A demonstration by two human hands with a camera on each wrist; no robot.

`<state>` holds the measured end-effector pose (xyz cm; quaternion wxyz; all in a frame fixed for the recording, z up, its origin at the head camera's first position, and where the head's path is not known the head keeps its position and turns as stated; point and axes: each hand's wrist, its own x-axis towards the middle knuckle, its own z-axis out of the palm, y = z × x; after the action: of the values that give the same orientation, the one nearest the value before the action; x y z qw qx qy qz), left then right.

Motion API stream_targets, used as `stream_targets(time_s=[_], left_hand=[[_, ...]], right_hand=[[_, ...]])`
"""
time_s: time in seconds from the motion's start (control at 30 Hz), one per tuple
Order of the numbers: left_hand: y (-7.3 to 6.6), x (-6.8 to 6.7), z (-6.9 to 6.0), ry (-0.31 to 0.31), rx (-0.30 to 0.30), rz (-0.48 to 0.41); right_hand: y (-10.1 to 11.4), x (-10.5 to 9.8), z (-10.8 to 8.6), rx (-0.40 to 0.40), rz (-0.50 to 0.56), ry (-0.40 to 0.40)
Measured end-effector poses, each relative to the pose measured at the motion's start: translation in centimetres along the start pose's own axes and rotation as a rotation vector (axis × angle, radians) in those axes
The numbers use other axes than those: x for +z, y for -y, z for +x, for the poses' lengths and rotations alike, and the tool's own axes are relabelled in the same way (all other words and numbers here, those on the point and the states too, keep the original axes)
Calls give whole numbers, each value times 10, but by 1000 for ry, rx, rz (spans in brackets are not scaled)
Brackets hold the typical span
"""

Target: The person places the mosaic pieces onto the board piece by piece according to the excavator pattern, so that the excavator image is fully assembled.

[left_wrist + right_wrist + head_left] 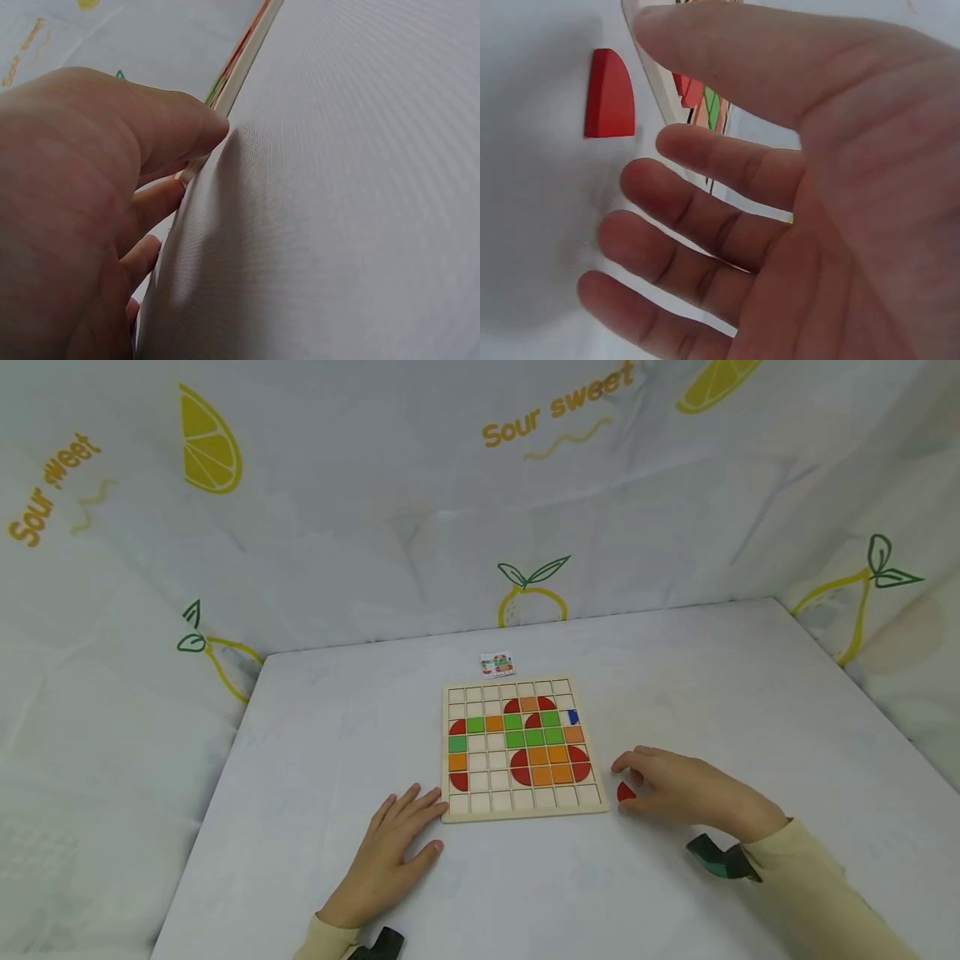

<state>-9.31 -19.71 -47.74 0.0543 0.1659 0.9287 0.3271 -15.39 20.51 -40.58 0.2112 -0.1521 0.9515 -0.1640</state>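
A red quarter-circle piece [613,97] lies on the white table, just off the board's right edge. Around it, my right hand [671,785] has its thumb and fingers apart, and the right wrist view shows a gap between them and the piece. My left hand [393,856] rests with spread fingers on the table, fingertips by the lower left corner of the wooden grid board [525,817]. Green, orange and red pieces fill many of the board's squares. One white square near its right edge shows a blue patch [573,717].
Behind the board lies a small picture card [497,664] with a coloured pattern. A white cloth [337,568] printed with lemons and lettering hangs behind the table and at its sides. Each wrist carries a dark strap piece [723,858].
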Motion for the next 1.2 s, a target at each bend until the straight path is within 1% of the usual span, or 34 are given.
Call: stream_targets(time_s=[0.1,0.23,0.33,0.4,0.47,0.6,0.7,0.8,1.0,1.13,1.2], left_hand=[[0,0,0,0,-1,3],[0,0,-1,0,0,3],[0,0,-1,-3,2,2],[0,0,-1,-4,0,2],[0,0,-1,-3,-2,1],[0,0,-1,-5,1,4],[0,0,-1,-12,10,10],[0,0,-1,-17,17,15],[-1,0,-1,-17,17,2],[-1,0,-1,-30,24,9],[-1,1,-1,-41,32,18]], right_hand=[[0,4,-1,1,-8,-4],[-1,9,-1,-46,-20,-49],[-2,10,-1,-103,-43,-93],[-2,11,-1,-109,-57,-111],[-3,11,0,-94,-71,-111],[-4,11,1,-59,-44,-75],[-5,11,1,-87,-19,-74],[-5,11,1,-118,-17,-85],[1,0,5,-118,-15,-110],[12,-13,11,-169,-24,-147],[20,-18,16,-199,-13,-152]])
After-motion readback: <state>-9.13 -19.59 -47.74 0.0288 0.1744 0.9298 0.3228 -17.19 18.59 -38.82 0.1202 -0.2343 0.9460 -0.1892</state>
